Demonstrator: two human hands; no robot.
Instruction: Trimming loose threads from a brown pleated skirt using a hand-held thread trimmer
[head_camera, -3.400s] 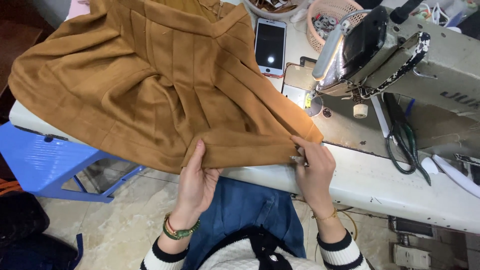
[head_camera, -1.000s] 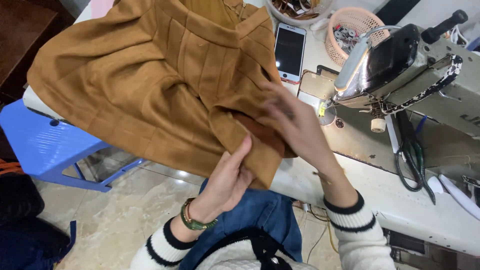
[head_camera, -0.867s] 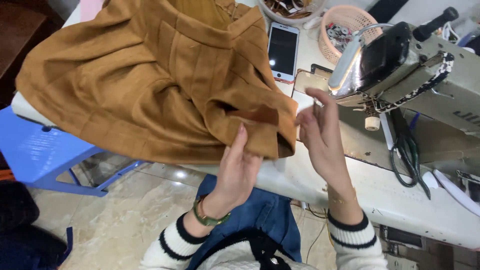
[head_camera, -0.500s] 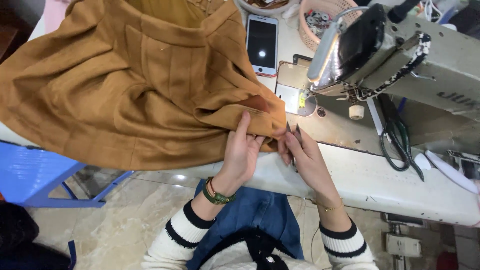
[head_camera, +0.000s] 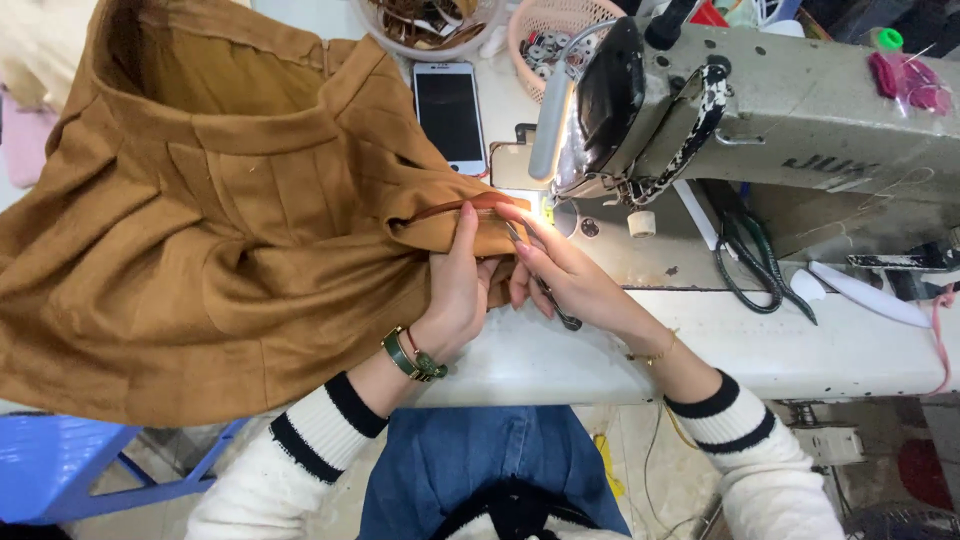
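Where the folded edge of the brown garment (head_camera: 230, 230) reached the needle area, both hands met on it. Garment: mustard-brown pleated cloth, bulk spread over the left part of the white surface (head_camera: 800, 345) and hanging off its near edge; one corner drawn to the right, just below the head of the sewing machine (head_camera: 760, 110).

Left hand (head_camera: 455, 290): fingers closed on that corner, thumb up along the fold, pinching the cloth. Green-strapped wristwatch (head_camera: 410, 355) on this wrist; sleeve white knit with black stripes.

Right hand (head_camera: 565, 275): fingers closed around a slim metal tool, probably thread snips (head_camera: 545, 285); its tip lay at the cloth edge beside the left thumb, its handle end stuck out below the palm. Exact kind of tool could not be told. Thin bracelet on this wrist.

Around: machine lamp lit at the needle plate, just right of the cloth corner. Smartphone (head_camera: 450, 115) with dark screen lay on the surface behind the garment. Pink plastic basket (head_camera: 545, 40) holding bobbins stood behind the machine head, a clear bowl (head_camera: 430, 25) of small parts beside it. Dark-handled scissors (head_camera: 745, 260) lay on the machine bed, well right of the hands. Blue plastic stool (head_camera: 70, 470) on the floor at lower left.
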